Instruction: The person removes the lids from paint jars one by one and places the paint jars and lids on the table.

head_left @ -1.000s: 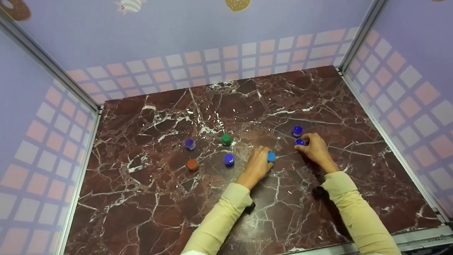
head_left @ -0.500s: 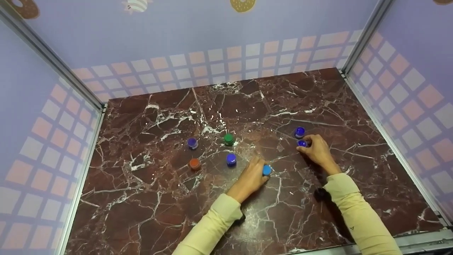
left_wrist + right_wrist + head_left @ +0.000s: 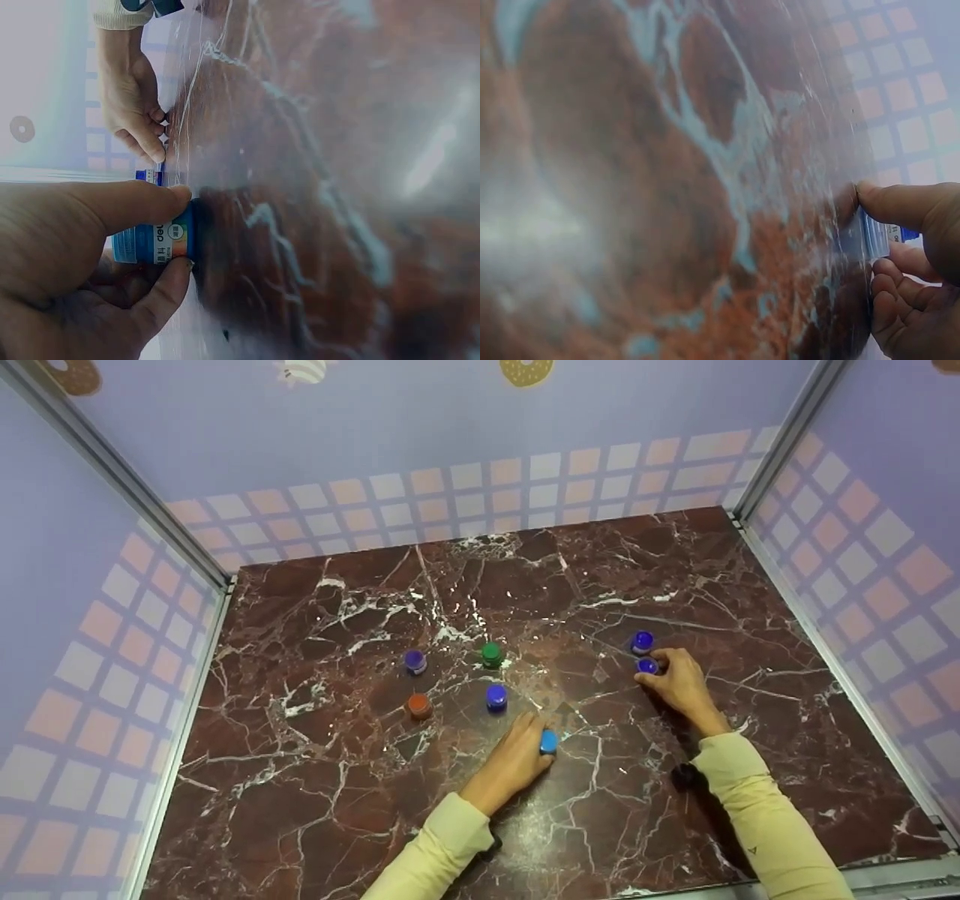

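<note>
My left hand (image 3: 514,754) pinches a light blue paint jar (image 3: 548,742) between thumb and fingers. In the left wrist view this jar (image 3: 166,241) stands close on the marbled tabletop, its printed label facing the camera. Further right, my right hand (image 3: 679,682) holds a small dark blue paint jar (image 3: 646,666) between thumb and fingers. The right wrist view shows a clear bluish part (image 3: 876,234) between those fingers. Just behind it stands another dark blue jar (image 3: 642,643).
Left of my left hand stand a blue jar (image 3: 496,697), a green jar (image 3: 491,654), a purple jar (image 3: 415,661) and an orange-red jar (image 3: 419,706). Lilac panels with a checked band (image 3: 465,480) enclose the marbled table (image 3: 300,780) at the back and sides.
My left hand has drawn the light blue jar toward me and to the left. My right hand stays at the dark blue jar; the head view has shifted slightly.
</note>
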{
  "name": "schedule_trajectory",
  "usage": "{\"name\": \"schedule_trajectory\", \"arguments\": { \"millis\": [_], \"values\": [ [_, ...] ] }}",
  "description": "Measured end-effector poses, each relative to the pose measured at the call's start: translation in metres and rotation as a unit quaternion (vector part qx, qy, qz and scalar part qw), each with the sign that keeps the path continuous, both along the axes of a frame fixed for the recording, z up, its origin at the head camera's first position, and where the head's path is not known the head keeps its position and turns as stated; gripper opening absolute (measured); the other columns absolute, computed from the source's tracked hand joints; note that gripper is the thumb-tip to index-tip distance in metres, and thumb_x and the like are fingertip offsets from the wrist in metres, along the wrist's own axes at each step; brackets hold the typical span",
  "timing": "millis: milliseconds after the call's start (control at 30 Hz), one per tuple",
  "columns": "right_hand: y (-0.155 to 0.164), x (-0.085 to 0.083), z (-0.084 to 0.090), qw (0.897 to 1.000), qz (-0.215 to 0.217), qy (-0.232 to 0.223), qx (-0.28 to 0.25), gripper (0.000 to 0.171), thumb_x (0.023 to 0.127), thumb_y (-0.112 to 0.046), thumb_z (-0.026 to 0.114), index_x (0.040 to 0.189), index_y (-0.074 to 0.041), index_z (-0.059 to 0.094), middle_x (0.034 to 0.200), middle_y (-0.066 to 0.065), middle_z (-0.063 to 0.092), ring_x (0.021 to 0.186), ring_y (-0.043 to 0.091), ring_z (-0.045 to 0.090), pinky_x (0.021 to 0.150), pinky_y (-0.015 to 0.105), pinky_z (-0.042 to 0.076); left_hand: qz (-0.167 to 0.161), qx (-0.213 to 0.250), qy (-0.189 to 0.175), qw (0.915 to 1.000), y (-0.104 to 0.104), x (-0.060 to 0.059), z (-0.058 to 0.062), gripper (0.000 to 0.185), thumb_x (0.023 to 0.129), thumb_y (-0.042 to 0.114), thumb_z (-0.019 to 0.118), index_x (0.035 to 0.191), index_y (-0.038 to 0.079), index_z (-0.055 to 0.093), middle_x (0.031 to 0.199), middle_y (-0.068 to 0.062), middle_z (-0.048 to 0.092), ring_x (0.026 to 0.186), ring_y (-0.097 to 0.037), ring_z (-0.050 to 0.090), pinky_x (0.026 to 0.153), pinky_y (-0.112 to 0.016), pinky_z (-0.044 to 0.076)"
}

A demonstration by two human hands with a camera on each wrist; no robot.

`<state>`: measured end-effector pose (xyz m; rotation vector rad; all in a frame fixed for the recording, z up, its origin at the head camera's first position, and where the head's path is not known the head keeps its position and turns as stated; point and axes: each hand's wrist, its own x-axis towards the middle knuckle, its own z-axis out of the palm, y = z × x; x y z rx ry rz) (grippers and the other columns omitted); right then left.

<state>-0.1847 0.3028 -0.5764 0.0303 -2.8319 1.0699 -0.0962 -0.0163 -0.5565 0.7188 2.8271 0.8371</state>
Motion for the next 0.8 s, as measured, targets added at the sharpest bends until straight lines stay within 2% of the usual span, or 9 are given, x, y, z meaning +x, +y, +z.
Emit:
{"name": "schedule_trajectory", "arguments": {
  "millis": [267,500,600,800],
  "values": [
    [-0.003,0.007,0.011,1.000,-0.003,0.006,-0.027,0.049,0.087,-0.015,0.084,0.121,0.014,0.065,0.103,0.028,0.069,0.088,0.038,0.062,0.082,0.049,0.046,0.005,0.012,0.034,0.9993,-0.010,0.006,-0.006,0.036,0.083,0.011,0.085,0.111,0.003,0.065,0.105,-0.008,0.060,0.101,-0.026,0.059,0.093,-0.037,0.051],
    [-0.021,0.020,0.030,0.998,-0.022,0.044,-0.033,0.050,0.091,-0.016,0.080,0.126,0.014,0.061,0.108,0.031,0.058,0.095,0.041,0.055,0.086,0.053,0.042,0.014,0.024,0.025,0.9993,-0.013,0.007,-0.010,0.039,0.083,0.016,0.086,0.115,0.005,0.067,0.107,-0.006,0.061,0.102,-0.024,0.060,0.093,-0.038,0.051],
    [-0.033,0.024,0.040,0.997,0.000,0.072,-0.036,0.048,0.089,-0.013,0.081,0.124,0.013,0.062,0.109,0.030,0.057,0.097,0.044,0.058,0.087,0.054,0.046,0.013,0.032,0.021,0.9992,-0.014,0.007,-0.010,0.040,0.083,0.015,0.086,0.116,0.006,0.066,0.106,-0.006,0.060,0.102,-0.025,0.061,0.092,-0.039,0.051],
    [-0.062,0.034,0.058,0.990,0.081,0.115,-0.016,0.042,0.086,-0.009,0.083,0.119,0.011,0.064,0.109,0.027,0.060,0.095,0.043,0.061,0.084,0.055,0.051,0.013,0.040,0.011,0.9990,-0.017,0.007,-0.011,0.042,0.082,0.013,0.086,0.117,0.005,0.064,0.109,-0.007,0.059,0.107,-0.027,0.062,0.095,-0.041,0.052]
  ]
}}
